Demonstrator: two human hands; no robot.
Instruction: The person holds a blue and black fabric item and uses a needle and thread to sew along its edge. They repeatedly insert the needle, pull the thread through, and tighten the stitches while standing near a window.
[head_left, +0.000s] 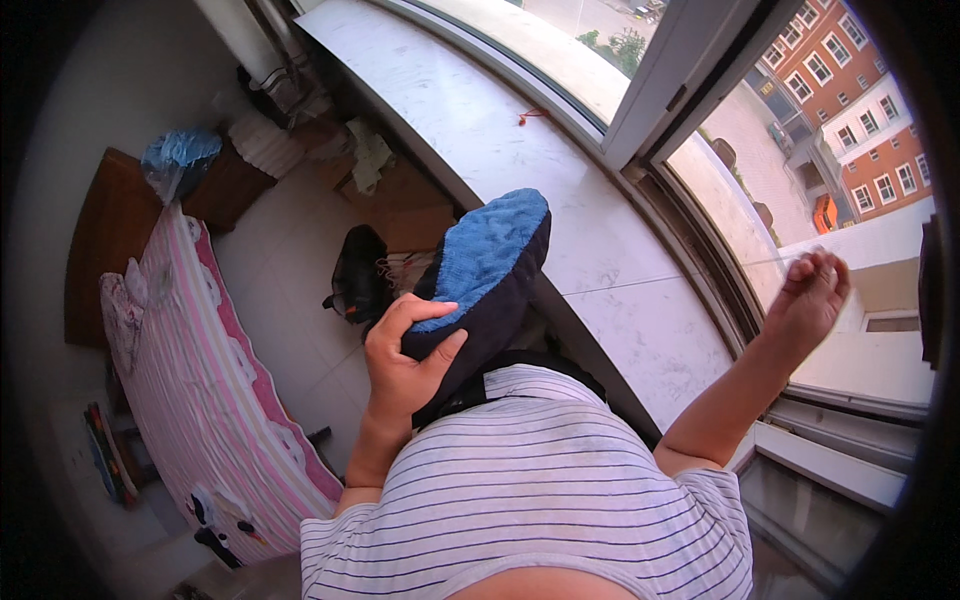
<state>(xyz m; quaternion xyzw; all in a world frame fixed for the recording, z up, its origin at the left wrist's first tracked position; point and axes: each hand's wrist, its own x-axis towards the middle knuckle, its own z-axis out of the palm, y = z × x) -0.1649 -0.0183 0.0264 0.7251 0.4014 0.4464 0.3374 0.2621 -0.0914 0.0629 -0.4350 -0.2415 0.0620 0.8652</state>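
Observation:
A sole-shaped fabric piece, blue and textured on top with a dark rim, lies over dark cloth in front of my body. My left hand grips its near end between thumb and fingers. At the right, my right hand is raised before the window, its fingers curled and pinched together, slightly blurred. A faint pale thread appears to run leftward from these fingertips. Whether a needle is in them cannot be told.
A marble windowsill with a small red string runs beside an opened window frame. On the floor stand a black shoe and a cardboard box. A bed with a striped pink cover stands left, near a blue plastic bag.

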